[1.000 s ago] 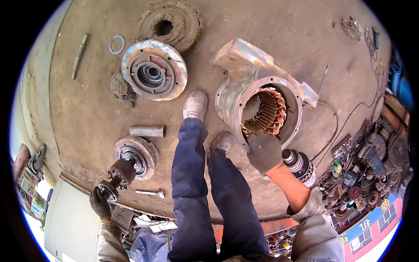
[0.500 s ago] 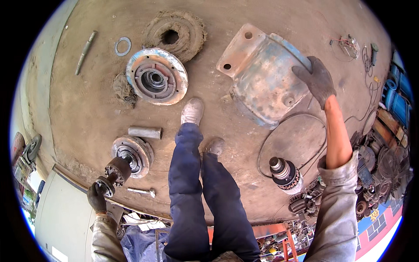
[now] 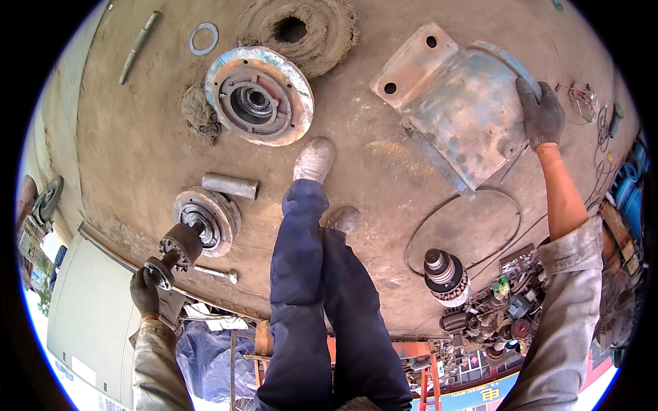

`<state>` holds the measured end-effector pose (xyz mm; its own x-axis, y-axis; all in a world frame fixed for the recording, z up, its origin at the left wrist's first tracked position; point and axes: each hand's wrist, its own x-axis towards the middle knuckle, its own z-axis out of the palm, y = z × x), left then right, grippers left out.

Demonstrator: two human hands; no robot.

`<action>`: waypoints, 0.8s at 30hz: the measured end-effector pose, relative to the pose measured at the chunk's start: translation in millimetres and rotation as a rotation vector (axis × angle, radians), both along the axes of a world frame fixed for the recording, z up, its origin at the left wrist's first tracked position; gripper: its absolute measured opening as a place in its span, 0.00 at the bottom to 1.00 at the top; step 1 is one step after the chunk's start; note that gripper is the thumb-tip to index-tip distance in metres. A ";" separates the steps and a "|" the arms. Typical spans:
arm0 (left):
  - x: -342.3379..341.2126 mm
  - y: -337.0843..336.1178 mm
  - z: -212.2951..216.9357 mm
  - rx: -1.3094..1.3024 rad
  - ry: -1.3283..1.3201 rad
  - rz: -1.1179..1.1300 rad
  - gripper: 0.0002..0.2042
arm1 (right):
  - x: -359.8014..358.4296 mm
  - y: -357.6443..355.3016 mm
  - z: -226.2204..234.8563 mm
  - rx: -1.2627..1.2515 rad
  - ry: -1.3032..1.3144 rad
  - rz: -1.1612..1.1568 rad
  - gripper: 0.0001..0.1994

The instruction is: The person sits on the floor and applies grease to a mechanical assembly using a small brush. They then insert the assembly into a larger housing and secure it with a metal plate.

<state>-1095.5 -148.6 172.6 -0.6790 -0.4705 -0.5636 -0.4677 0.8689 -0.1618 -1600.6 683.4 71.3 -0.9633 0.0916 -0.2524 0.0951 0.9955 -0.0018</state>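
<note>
My left hand (image 3: 144,292), in a dark glove, is closed around the outer end of a greasy shaft (image 3: 169,261) at lower left. A toothed drum (image 3: 179,246) sits along that shaft, which reaches to a round flanged hub (image 3: 223,222). At upper right, my gloved right hand (image 3: 543,113) grips the curved rim of a big rusty housing (image 3: 473,109). Worn blue paint covers parts of it, and a plate with two holes stands out on its left. My right fingers are partly hidden. Between the hands, my legs and shoes (image 3: 314,159) stand on the ground.
A large round flange (image 3: 295,68) lies ahead, beside a dirt-caked disc (image 3: 329,34) and a flat ring (image 3: 203,39). A short pipe (image 3: 231,185) and a bolt (image 3: 218,274) lie near the hub. A stepped shaft piece (image 3: 445,274) stands by a cable loop (image 3: 411,240), near piled scrap parts.
The view has shifted. My right hand and the housing appear farther right, with the housing's lower edge turned more into view. My left hand keeps its hold on the shaft.
</note>
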 end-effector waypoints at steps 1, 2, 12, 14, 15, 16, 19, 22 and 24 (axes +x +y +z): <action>5.2 -5.2 -1.1 -0.004 0.021 -0.005 0.14 | 3.1 0.5 -3.4 0.009 -0.004 -0.003 0.32; 9.6 -6.6 -6.4 -0.011 0.048 0.011 0.15 | 8.8 2.2 -5.4 0.007 0.001 0.003 0.32; 127.4 -61.6 -40.2 0.059 0.328 0.288 0.17 | 217.0 -101.6 31.7 -0.520 0.143 0.301 0.15; 149.6 -64.6 -52.5 0.096 0.377 0.330 0.18 | 300.0 -147.7 20.3 -0.867 -0.275 0.192 0.15; 164.4 -69.6 -50.9 0.105 0.384 0.300 0.19 | 338.4 -168.5 4.5 -0.969 -0.510 0.096 0.15; 171.9 -73.0 -55.8 0.172 0.421 0.426 0.19 | 360.7 -173.4 -16.2 -1.010 -0.716 -0.071 0.16; 183.6 -82.6 -65.4 0.203 0.454 0.453 0.21 | 365.2 -173.6 -101.3 -0.951 -0.725 -0.213 0.24; 189.6 -84.4 -76.7 0.173 0.468 0.446 0.22 | 336.0 -169.9 -174.8 -0.896 -0.579 -0.119 0.32; 199.2 -85.9 -78.2 0.150 0.440 0.376 0.23 | 331.5 -145.3 -209.0 -0.994 -0.627 -0.194 0.33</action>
